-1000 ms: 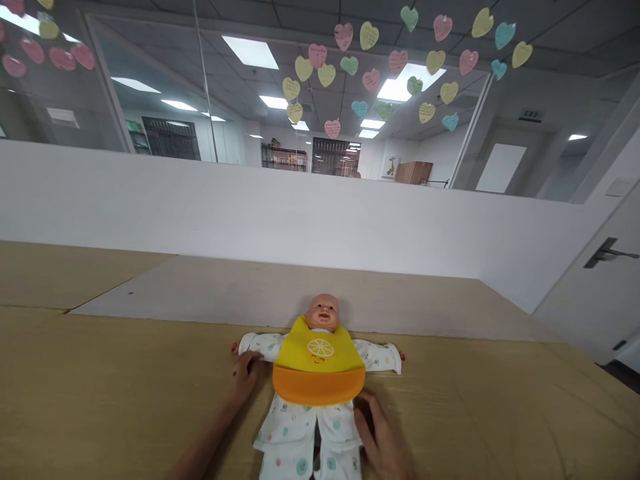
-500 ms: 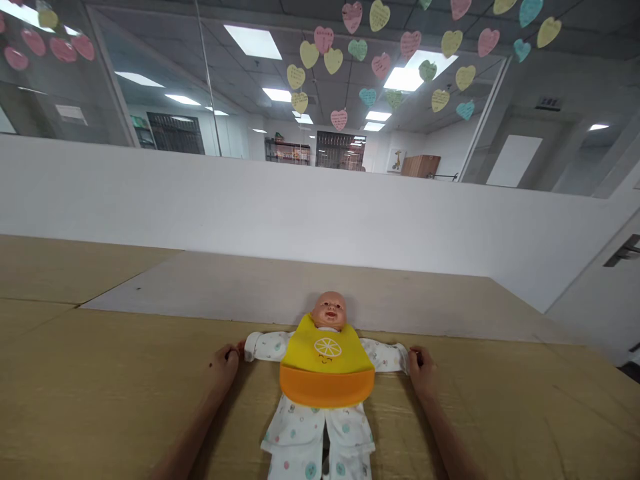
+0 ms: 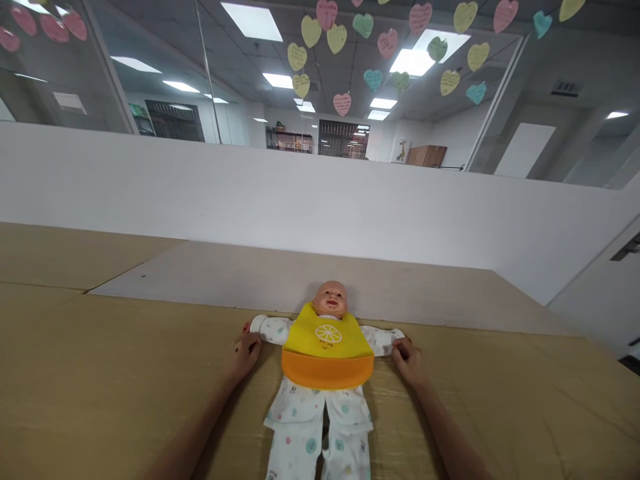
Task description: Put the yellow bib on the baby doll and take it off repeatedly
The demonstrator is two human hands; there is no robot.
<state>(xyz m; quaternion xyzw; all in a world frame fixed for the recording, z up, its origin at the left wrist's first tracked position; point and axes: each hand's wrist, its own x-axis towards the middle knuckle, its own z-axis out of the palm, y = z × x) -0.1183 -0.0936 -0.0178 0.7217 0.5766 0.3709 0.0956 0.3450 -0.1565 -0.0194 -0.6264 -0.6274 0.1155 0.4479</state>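
A baby doll (image 3: 331,299) lies on its back with both arms stretched out sideways. It wears a white patterned outfit (image 3: 300,407) and, over the chest, a yellow silicone bib (image 3: 327,332) with an orange pocket and a citrus-slice print. My left hand (image 3: 247,353) is closed at the lower edge of the sleeve cuff (image 3: 259,325) on the left of the view, where the doll's small hand peeks out. On the other side, my right hand (image 3: 409,361) pinches the opposite cuff (image 3: 397,333). My fingertips are partly hidden on both sides.
Under the doll is a tan padded surface (image 3: 125,387), with a grey-white panel (image 3: 210,273) behind it. A white low wall (image 3: 300,207) with glass above closes off the back. Heart-shaped notes (image 3: 343,104) are stuck on the glass. A door handle (image 3: 627,247) shows at right.
My left hand has shifted from the doll's hand to the lower edge of its sleeve cuff. My right hand has moved inward onto the other cuff. The camera view has tilted slightly down.
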